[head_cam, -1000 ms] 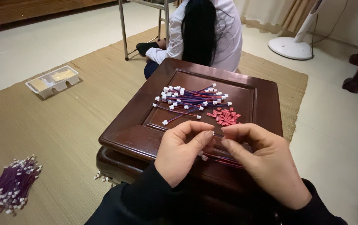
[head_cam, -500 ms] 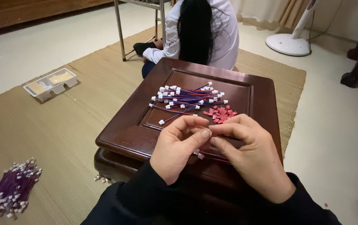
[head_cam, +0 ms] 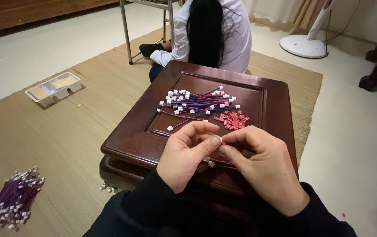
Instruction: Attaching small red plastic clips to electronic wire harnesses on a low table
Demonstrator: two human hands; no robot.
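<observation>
Both hands meet over the dark wooden table [head_cam: 276, 101]: left hand [head_cam: 186, 156] and right hand [head_cam: 263, 169] pinch one small red-and-white wire connector [head_cam: 222, 141], mostly hidden by fingertips; the loose wires beyond are too tangled to count.

Hands [head_cam: 188, 156] in work: two, both the wearer's, fingers [head_cam: 215, 141] pinched together on one small red part [head_cam: 223, 142]. Desk [head_cam: 280, 114]: one, dark wood. Wire piles: two, one on the desk [head_cam: 195, 104], one bundle on the mat [head_cam: 15, 197]; individual wires too many and too tangled to count. Red connectors [head_cam: 231, 120]: one heap, roughly two dozen, exact figure not readable. Plastic tray [head_cam: 54, 88]: one. Fan base [head_cam: 303, 45]: one. Other persons [head_cam: 210, 35]: one, seated, back turned.
</observation>
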